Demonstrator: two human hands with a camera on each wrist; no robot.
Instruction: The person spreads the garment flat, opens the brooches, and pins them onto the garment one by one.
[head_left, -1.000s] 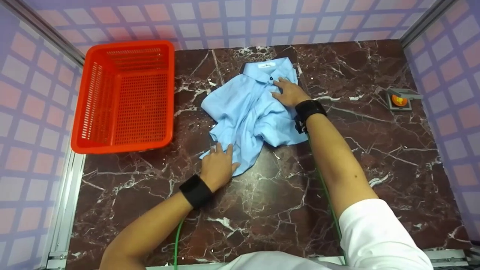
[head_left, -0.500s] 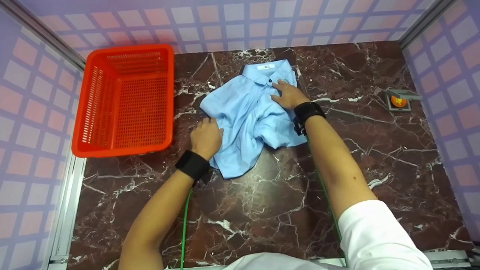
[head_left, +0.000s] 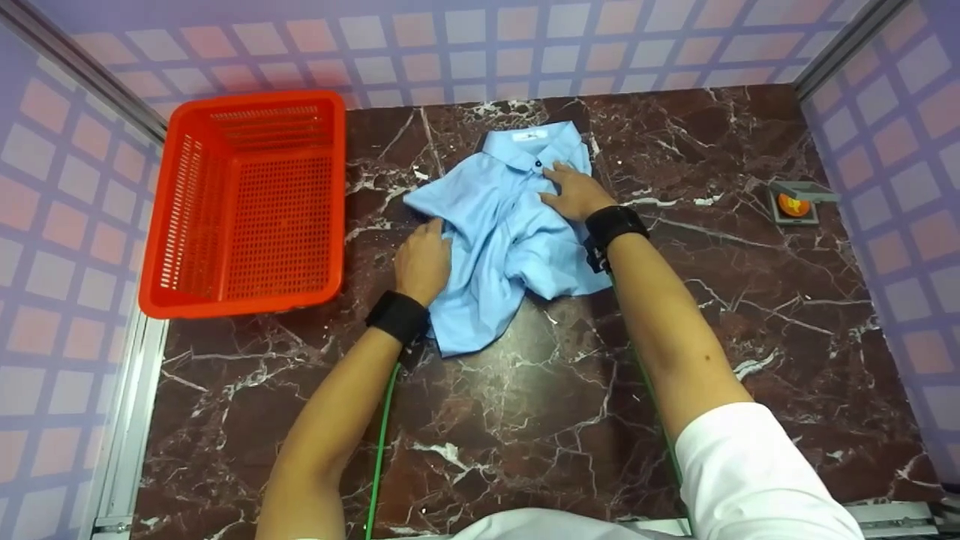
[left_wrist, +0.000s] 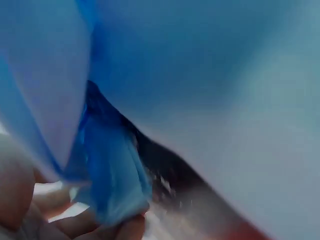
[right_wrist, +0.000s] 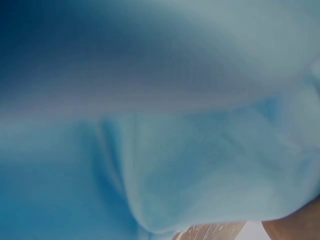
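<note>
A light blue collared shirt (head_left: pixel 487 225) lies crumpled on the table, its collar and white label toward the back wall. At its left side my left hand (head_left: pixel 424 262) grips the edge by the sleeve; in the left wrist view the fingers (left_wrist: pixel 75 222) curl about a fold of the blue cloth (left_wrist: pixel 117 180). My right hand (head_left: pixel 577 193) rests on the shirt's upper right front, just below the collar button, fingers spread. Cloth fills most of the right wrist view, hiding that hand's fingertips.
A red plastic basket (head_left: pixel 339 225) stands at the left, with nothing in it. Toward the right edge of the dark marble table (head_left: pixel 712 300) sits a small grey box (head_left: pixel 795 219) with an orange disc inside. Green cables (head_left: pixel 381 450) trail from the wrists. Patterned walls enclose the sides and back.
My left hand has moved from the lower left corner of the shirt up to its left side by the sleeve, and the cloth's left edge has shifted. The right hand has stayed in place.
</note>
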